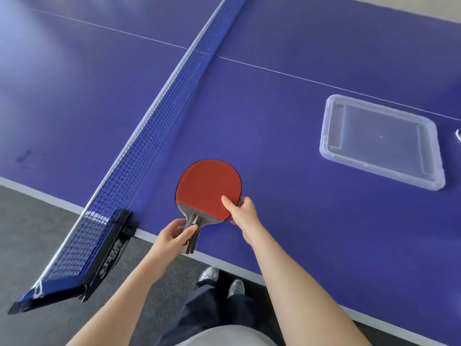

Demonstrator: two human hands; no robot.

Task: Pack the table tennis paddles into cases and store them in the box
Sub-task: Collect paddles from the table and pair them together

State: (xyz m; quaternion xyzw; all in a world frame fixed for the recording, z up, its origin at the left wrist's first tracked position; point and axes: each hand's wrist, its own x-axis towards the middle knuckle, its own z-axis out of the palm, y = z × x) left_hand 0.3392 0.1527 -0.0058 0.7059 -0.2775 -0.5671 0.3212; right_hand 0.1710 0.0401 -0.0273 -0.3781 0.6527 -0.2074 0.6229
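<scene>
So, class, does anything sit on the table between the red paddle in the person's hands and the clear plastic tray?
Nothing visible does. The red paddle, held by the left hand at its handle and the right hand at its blade edge, has only bare blue table between it and the clear plastic tray.

both forearms reach forward, left hand (172, 236) grips the paddles (207, 186) at the handles, right hand (240, 211) pinches their edge.

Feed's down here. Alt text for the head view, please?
Two bare hands hold a red-faced paddle over the near edge of a blue table: the left hand grips the handle, the right hand pinches the blade's lower edge. A shallow clear plastic container lies on the table to the right; the net runs along the left.
</scene>
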